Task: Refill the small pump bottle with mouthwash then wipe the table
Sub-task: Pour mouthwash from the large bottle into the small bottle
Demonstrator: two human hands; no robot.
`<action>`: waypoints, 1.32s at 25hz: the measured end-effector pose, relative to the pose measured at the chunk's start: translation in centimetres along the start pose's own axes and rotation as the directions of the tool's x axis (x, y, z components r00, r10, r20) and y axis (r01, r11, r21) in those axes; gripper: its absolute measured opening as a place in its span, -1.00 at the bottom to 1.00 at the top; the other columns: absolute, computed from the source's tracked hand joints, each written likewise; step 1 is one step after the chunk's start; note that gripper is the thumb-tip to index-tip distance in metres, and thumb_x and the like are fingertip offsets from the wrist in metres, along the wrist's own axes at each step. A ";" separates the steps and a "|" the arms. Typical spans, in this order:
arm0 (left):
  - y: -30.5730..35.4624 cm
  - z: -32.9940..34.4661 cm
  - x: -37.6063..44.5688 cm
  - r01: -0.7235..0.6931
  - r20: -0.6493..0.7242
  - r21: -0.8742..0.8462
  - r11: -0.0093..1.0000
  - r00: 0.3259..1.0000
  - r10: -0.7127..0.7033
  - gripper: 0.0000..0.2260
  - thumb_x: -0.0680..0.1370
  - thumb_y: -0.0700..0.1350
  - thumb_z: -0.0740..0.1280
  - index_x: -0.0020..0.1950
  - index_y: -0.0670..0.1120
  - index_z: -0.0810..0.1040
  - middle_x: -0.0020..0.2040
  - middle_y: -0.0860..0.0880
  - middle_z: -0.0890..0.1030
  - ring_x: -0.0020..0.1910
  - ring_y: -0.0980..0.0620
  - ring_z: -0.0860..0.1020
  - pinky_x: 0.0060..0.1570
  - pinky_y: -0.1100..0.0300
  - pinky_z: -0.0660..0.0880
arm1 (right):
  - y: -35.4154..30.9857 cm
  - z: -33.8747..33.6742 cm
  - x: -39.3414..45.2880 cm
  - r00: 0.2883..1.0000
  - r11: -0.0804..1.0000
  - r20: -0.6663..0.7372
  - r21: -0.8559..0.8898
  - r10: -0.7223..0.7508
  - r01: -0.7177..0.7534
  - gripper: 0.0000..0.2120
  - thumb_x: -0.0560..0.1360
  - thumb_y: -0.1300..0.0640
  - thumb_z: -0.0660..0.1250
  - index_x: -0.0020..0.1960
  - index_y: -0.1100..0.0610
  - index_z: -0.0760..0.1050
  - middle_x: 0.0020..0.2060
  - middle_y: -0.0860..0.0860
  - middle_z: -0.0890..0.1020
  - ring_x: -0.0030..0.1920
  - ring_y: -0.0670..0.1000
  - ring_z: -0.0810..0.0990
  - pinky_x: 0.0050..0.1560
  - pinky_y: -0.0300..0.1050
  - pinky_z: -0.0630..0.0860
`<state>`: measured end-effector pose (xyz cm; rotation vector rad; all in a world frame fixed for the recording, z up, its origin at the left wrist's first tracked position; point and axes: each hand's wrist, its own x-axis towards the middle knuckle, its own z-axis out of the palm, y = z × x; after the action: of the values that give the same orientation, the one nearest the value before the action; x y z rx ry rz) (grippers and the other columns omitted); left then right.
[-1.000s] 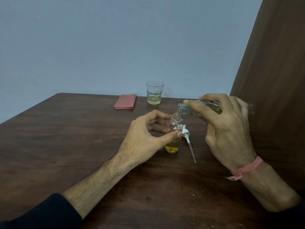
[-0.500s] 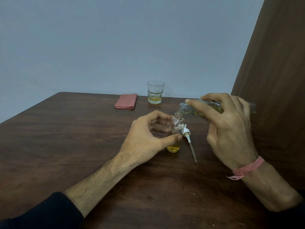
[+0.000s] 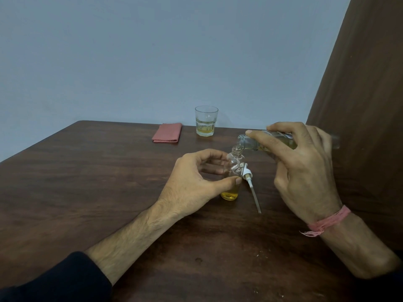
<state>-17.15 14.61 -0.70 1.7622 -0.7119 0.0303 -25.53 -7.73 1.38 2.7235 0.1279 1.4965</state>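
A small clear pump bottle (image 3: 233, 168) stands upright on the dark wooden table (image 3: 98, 192), with yellow liquid in its bottom. My left hand (image 3: 196, 184) grips it between thumb and fingers. My right hand (image 3: 303, 168) holds a larger clear mouthwash bottle (image 3: 250, 142) tipped nearly flat, its mouth right over the small bottle's neck. The white pump head with its dip tube (image 3: 250, 182) lies on the table just right of the small bottle. A folded pink cloth (image 3: 167, 132) lies near the far edge.
A drinking glass (image 3: 206, 120) with a little yellow liquid stands at the far edge beside the cloth. A brown panel (image 3: 359, 105) rises along the table's right side. A blue-grey wall is behind. Small crumbs (image 3: 257, 256) dot the near table.
Both hands and both bottles keep the same pose. The view has shifted only slightly.
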 end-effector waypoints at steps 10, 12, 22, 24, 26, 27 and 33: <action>-0.3 -0.1 0.1 0.001 0.009 0.009 1.000 1.000 -0.001 -0.63 0.45 0.05 0.74 0.21 0.12 0.77 0.09 0.20 0.83 0.10 0.27 0.78 0.15 0.39 0.67 | 0.0 -0.1 0.1 1.000 1.000 0.009 -0.005 -0.002 0.002 -0.13 0.36 0.51 0.46 0.53 -0.14 0.57 0.33 0.07 0.60 0.28 0.21 0.58 0.40 0.26 0.34; -0.3 -0.1 0.1 0.002 0.009 0.010 1.000 1.000 -0.002 -0.63 0.45 0.05 0.75 0.21 0.13 0.78 0.08 0.20 0.83 0.10 0.27 0.78 0.13 0.41 0.67 | -0.1 -0.1 0.1 1.000 1.000 0.007 -0.004 -0.001 0.001 -0.13 0.36 0.52 0.46 0.53 -0.14 0.57 0.32 0.08 0.60 0.28 0.22 0.59 0.40 0.27 0.35; -0.3 -0.1 0.1 -0.003 0.014 0.025 1.000 1.000 0.003 -0.63 0.45 0.06 0.74 0.22 0.14 0.77 0.10 0.23 0.83 0.11 0.30 0.76 0.12 0.44 0.64 | 0.0 -0.1 0.0 1.000 1.000 0.008 -0.011 -0.011 0.011 -0.12 0.34 0.52 0.46 0.53 -0.13 0.58 0.33 0.08 0.61 0.28 0.22 0.58 0.39 0.29 0.35; -0.3 -0.1 0.1 0.000 0.017 0.024 1.000 1.000 0.000 -0.63 0.45 0.07 0.74 0.22 0.15 0.77 0.10 0.23 0.82 0.12 0.31 0.76 0.12 0.46 0.63 | 0.1 -0.1 0.0 1.000 1.000 0.010 -0.011 -0.011 0.011 -0.13 0.35 0.52 0.46 0.53 -0.13 0.57 0.33 0.09 0.61 0.29 0.22 0.58 0.39 0.29 0.35; -0.3 -0.1 0.1 -0.003 0.014 0.025 1.000 1.000 0.002 -0.63 0.45 0.07 0.74 0.22 0.14 0.77 0.09 0.23 0.83 0.11 0.30 0.77 0.12 0.46 0.63 | 0.0 -0.1 0.0 1.000 1.000 0.012 -0.015 -0.010 0.010 -0.13 0.36 0.52 0.46 0.53 -0.13 0.57 0.34 0.08 0.61 0.29 0.23 0.58 0.40 0.29 0.35; -0.3 -0.1 0.1 -0.003 0.011 0.022 1.000 1.000 0.003 -0.64 0.45 0.06 0.74 0.21 0.14 0.77 0.08 0.23 0.83 0.11 0.30 0.77 0.11 0.46 0.63 | 0.0 -0.1 0.0 1.000 1.000 0.012 -0.016 -0.011 0.011 -0.13 0.36 0.52 0.46 0.53 -0.13 0.57 0.34 0.09 0.61 0.29 0.23 0.59 0.39 0.29 0.36; -0.4 -0.2 0.1 -0.005 0.014 0.034 0.999 1.000 0.004 -0.63 0.45 0.08 0.74 0.22 0.15 0.77 0.10 0.23 0.82 0.12 0.31 0.76 0.11 0.46 0.63 | 0.0 -0.1 0.0 1.000 1.000 0.009 -0.010 -0.012 0.012 -0.13 0.35 0.52 0.46 0.53 -0.13 0.57 0.33 0.08 0.61 0.28 0.23 0.58 0.39 0.28 0.35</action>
<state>-16.84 14.79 -0.94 1.7953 -0.7295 0.0335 -25.63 -7.69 1.43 2.7159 0.1358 1.4781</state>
